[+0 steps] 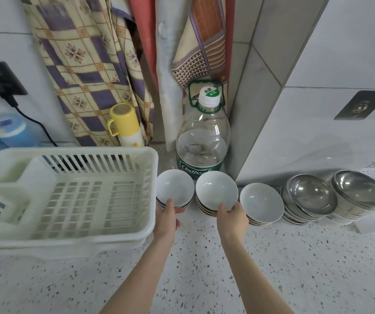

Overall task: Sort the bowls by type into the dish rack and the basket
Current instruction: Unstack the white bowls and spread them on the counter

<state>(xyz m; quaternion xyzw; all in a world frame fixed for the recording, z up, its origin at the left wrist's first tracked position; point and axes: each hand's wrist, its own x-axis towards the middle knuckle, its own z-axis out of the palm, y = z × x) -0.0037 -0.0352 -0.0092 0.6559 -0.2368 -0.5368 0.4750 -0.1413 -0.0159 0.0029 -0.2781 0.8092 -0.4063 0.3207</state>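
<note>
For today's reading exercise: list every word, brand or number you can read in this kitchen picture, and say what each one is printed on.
"4.5L": on the green sticker on the white cap of the big water bottle.
"Cestbo...": on the bottle's green label; the end is hidden behind a white bowl.
Two small characters above "4.5L" on the cap: too blurred to read.
Nothing else shows readable text.

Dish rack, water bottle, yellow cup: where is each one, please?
dish rack (134, 155): head view, back rim.
water bottle (203, 137): head view, clear body.
yellow cup (123, 120): head view, side wall.

White ceramic bowls (216, 191) w/ dark rim stripes, silver steel bowls (311, 194), cream dish rack (73, 193), speckled counter (204, 268).
</note>
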